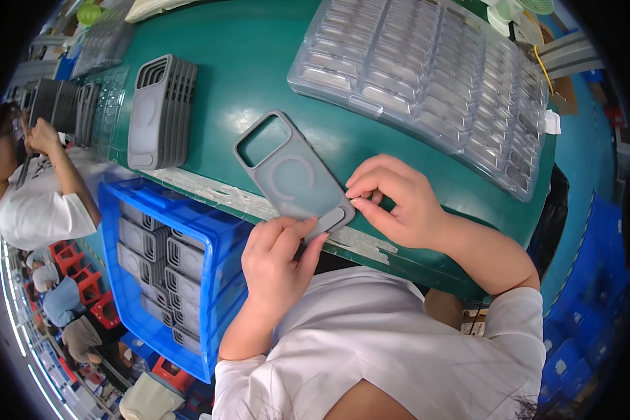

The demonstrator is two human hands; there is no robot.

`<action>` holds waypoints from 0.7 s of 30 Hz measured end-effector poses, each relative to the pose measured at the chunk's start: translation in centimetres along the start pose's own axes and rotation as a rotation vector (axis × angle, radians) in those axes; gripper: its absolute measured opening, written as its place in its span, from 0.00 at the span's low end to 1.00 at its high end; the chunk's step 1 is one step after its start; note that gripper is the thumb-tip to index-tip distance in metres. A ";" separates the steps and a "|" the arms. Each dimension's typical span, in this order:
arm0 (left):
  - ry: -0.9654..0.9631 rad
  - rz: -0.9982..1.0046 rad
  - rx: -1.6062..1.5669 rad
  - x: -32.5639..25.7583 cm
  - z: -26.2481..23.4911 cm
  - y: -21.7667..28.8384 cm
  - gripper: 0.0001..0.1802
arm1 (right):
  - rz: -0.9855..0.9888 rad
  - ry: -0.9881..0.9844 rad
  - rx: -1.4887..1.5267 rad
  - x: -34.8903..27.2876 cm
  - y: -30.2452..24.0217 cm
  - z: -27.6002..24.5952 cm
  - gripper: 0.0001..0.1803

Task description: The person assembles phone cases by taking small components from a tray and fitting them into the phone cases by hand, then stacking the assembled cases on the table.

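Observation:
A phone case (308, 175) with a dark grey frame, a translucent back and a pale ring lies slantwise over the near edge of the green table. My left hand (276, 255) grips its lower end, index finger on the grey oblong strip (327, 220) and thumb at the bottom rim. At the case's lower right edge, my right hand (399, 203) pinches with thumb and index finger; the other fingers are curled. Whether a small piece sits between those right fingertips is too fine to make out. Left of the case stands a stack of similar cases (162, 115).
Clear plastic trays (420, 77) with many compartments fill the far right of the table. A blue crate (206, 280) of stacked cases stands against the table's front, left of my left arm. At the far left a co-worker's hand (44, 136) is near more cases (54, 105).

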State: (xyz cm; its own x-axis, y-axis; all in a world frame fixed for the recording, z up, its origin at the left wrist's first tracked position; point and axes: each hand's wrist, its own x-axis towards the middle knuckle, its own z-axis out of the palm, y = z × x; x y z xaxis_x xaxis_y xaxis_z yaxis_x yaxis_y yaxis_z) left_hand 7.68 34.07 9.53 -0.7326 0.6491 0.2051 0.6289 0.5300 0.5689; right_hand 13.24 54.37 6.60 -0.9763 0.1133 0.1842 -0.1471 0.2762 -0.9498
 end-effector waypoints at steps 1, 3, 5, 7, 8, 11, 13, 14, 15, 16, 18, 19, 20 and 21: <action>-0.014 -0.010 0.004 -0.1 0.0 0.0 0.15 | -0.035 -0.013 -0.042 0.0 0.0 0.0 0.08; -0.030 -0.019 0.007 -0.1 0.0 0.0 0.15 | -0.017 -0.038 -0.071 -0.1 0.0 0.1 0.08; -0.038 0.006 0.019 0.0 0.1 0.0 0.15 | -0.119 -0.010 -0.175 -0.3 0.4 0.3 0.08; -0.030 0.022 0.013 0.0 0.2 -0.3 0.15 | -0.196 -0.043 -0.269 -0.4 0.4 0.2 0.08; -0.021 0.039 0.007 0.0 0.3 -0.5 0.15 | -0.272 -0.077 -0.366 -0.5 0.4 0.2 0.08; -0.020 0.041 0.002 -0.1 0.3 -0.7 0.15 | -0.401 -0.124 -0.533 -0.5 0.0 0.3 0.12; -0.022 0.031 -0.004 -0.1 0.3 -0.7 0.16 | -0.430 -0.128 -0.581 -0.6 0.0 0.4 0.13; -0.025 0.022 -0.011 -0.1 0.3 -0.7 0.16 | -0.479 -0.094 -0.626 -0.7 0.1 0.5 0.14; -0.024 0.020 -0.011 -0.2 0.3 -0.7 0.16 | -0.529 -0.060 -0.672 -0.7 0.1 0.4 0.14; -0.018 0.034 0.012 -0.3 0.4 -0.7 0.16 | -0.529 -0.068 -0.675 -0.7 0.1 0.4 0.14; -0.012 0.047 0.034 -0.6 0.5 -1.1 0.17 | -0.541 -0.084 -0.708 -0.7 -0.1 0.3 0.14; 0.011 0.097 0.035 -1.0 0.6 -1.5 0.17 | -0.553 -0.099 -0.742 -0.7 -0.1 0.3 0.14; 0.034 0.148 0.036 -1.4 0.7 -1.9 0.18 | -0.552 -0.099 -0.742 -0.7 0.0 0.3 0.14; 0.032 0.146 0.035 -1.8 0.8 -2.1 0.18 | -0.572 -0.088 -0.746 -0.7 0.1 0.4 0.13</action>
State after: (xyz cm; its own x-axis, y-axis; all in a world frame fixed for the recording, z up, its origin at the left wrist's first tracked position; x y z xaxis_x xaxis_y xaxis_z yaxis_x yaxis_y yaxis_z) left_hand 7.91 32.21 7.34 -0.6401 0.7031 0.3098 0.7379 0.4503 0.5027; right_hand 13.80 53.96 6.29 -0.8004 -0.2921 0.5236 -0.4977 0.8106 -0.3085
